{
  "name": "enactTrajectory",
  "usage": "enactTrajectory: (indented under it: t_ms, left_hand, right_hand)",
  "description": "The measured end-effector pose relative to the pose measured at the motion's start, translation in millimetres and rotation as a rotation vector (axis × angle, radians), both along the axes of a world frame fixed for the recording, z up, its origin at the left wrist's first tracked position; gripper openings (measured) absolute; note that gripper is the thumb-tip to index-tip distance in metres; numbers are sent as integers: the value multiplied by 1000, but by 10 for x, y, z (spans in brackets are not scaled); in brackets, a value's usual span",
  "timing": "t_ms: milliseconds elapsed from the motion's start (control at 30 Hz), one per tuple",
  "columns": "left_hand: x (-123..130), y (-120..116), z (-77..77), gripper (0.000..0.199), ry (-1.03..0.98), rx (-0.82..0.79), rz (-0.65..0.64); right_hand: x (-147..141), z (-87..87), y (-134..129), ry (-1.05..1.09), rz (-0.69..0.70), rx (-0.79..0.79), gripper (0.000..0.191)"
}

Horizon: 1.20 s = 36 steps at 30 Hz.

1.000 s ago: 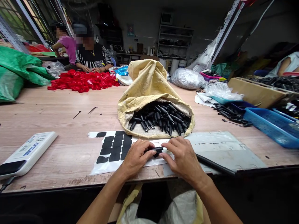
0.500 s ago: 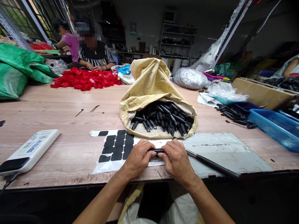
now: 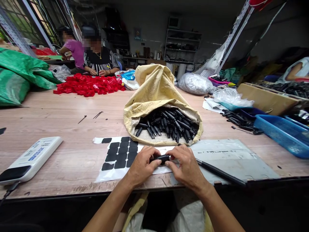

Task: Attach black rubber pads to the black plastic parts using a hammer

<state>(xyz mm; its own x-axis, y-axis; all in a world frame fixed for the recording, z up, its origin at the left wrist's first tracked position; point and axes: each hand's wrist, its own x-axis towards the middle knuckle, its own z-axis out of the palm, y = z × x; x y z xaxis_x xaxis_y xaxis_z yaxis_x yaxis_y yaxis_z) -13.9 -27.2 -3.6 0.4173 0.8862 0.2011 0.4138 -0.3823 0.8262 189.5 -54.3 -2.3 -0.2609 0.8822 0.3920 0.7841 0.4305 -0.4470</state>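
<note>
My left hand (image 3: 143, 162) pinches a short black cylindrical part (image 3: 163, 158) between thumb and fingers, low over the table's front. At the part's right end are the closed thumb and fingertips of my right hand (image 3: 184, 166). A long black-handled rod (image 3: 220, 172) with a silvery section emerges beside the right hand and slants down over the grey sheet; whether that hand grips it I cannot tell. Under and left of my hands lies a white backing sheet (image 3: 102, 174) with black rounded-square stickers (image 3: 123, 150). Just beyond, a yellow woven sack (image 3: 154, 85) gapes toward me, full of similar black parts (image 3: 169, 124).
A white power bank-like device (image 3: 36, 158) with a cable lies left. Red pieces (image 3: 89, 84) are heaped before two seated people. A green sack (image 3: 24, 74) is at far left. Right stand a blue tray (image 3: 280, 132), loose black parts (image 3: 241, 120) and a grey sheet (image 3: 231, 151).
My hands have drawn slightly apart, so more of the black cylindrical part shows between them. The right hand has shifted a little to the right. The whole view has tilted slightly.
</note>
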Motion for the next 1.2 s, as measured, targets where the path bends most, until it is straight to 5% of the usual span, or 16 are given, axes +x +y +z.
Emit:
enactTrajectory:
  t_ms: [900,1200]
  left_hand:
    - [-36,46,-95,22,68,168,-63]
    - [-12,-4,0,23,-28,58,0]
  right_hand:
    - [-128,-94,32,-206,119,49,16]
    - [-45,-29,44,-114,99,55,11]
